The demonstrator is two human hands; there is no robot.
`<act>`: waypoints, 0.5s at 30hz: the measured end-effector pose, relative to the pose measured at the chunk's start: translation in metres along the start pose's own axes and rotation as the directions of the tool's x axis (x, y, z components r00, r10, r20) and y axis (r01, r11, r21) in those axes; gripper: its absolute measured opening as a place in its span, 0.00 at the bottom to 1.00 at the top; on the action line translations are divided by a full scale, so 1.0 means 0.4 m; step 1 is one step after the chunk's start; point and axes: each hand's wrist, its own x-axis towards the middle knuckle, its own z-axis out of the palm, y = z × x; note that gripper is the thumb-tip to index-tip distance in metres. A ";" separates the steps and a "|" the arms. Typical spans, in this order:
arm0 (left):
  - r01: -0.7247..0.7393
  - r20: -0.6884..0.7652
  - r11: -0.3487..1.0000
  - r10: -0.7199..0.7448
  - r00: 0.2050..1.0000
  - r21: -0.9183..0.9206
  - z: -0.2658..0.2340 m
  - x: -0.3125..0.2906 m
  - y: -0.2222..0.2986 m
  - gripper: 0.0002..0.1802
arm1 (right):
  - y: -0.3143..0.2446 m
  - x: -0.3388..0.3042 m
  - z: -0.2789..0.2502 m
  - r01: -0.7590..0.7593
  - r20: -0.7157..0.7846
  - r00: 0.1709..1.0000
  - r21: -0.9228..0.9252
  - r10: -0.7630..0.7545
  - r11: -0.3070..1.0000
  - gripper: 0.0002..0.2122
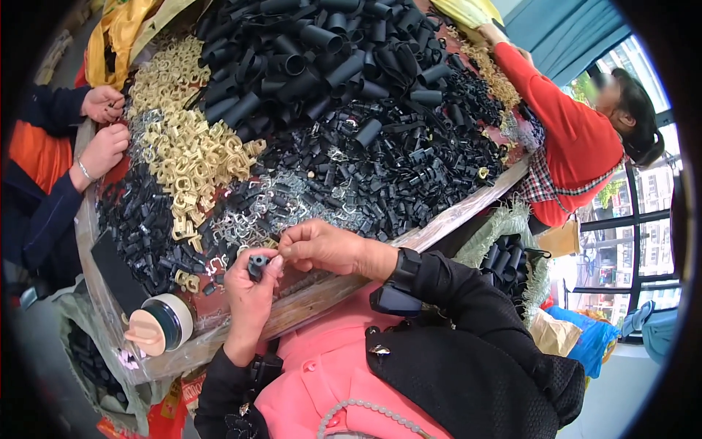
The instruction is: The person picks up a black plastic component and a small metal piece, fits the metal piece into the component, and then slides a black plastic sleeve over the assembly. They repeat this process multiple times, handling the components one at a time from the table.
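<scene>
The person's left hand [250, 293] grips a small black cylindrical piece [256, 268] above the near side of the plastic-wrapped wooden table frame [453, 211]. The right hand [322, 247] bends its fingertips in beside it; I can't tell whether they grip anything. Beyond lie shiny silver metal bits [270, 208], with cream-gold ring-shaped pieces [208, 157] farther left and black tubes [344, 69] on the far side.

- The held black fitting [256, 266] looked matt.
- Black tubes [320, 39] looked like smooth plastic.
- Silver hooks [218, 261] looked glossy, metallic.
- The table rim [468, 208] looked wooden.
</scene>
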 end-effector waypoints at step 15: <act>0.213 0.097 0.815 -0.191 0.977 -0.539 -0.011 0.010 -0.027 0.05 | -0.011 -0.008 0.016 0.045 -0.009 0.999 -0.128 -0.046 0.991 0.05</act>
